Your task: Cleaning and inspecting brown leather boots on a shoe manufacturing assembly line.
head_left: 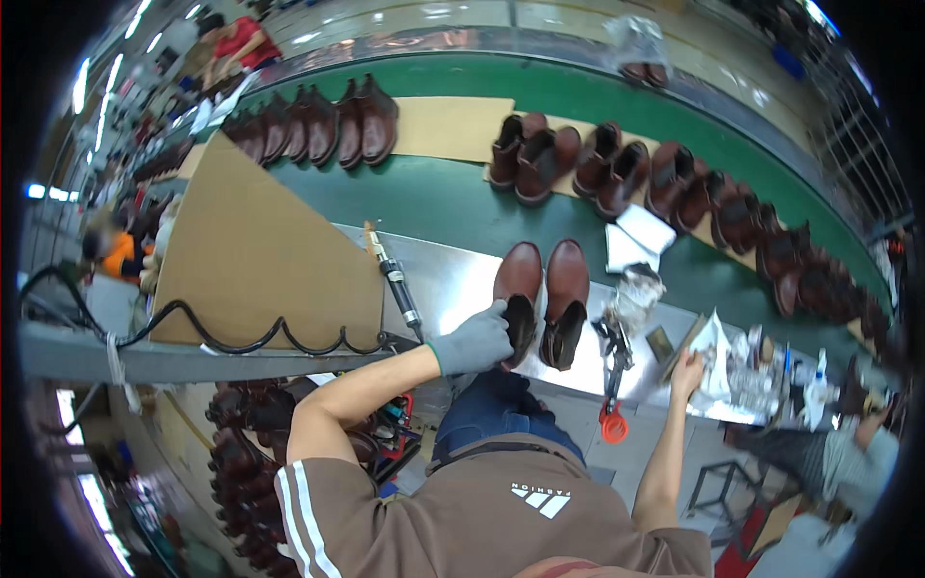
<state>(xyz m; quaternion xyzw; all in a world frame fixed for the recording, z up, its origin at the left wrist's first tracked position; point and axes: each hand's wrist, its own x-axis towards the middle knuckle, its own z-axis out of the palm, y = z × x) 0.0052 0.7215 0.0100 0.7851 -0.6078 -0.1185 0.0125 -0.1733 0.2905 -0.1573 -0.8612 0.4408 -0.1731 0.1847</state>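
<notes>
Two brown leather ankle boots stand side by side on the metal worktop in front of me, toes pointing away. My left hand [477, 342], in a grey glove, is closed on the collar of the left boot [520, 275]. The right boot [567, 275] stands just beside it, untouched. My bare right hand [687, 374] is out to the right at the worktop's edge, its fingers closed next to a crumpled white sheet [711, 356]. What those fingers hold, if anything, is too small to make out.
A power screwdriver-like tool [397, 284] lies left, beside a large cardboard panel [270, 260]. A black tool with a red ring [613, 424] overhangs the front edge. Rows of brown boots [617, 173] line the green belt [434, 183]. A plastic-wrapped bundle [636, 294] sits right.
</notes>
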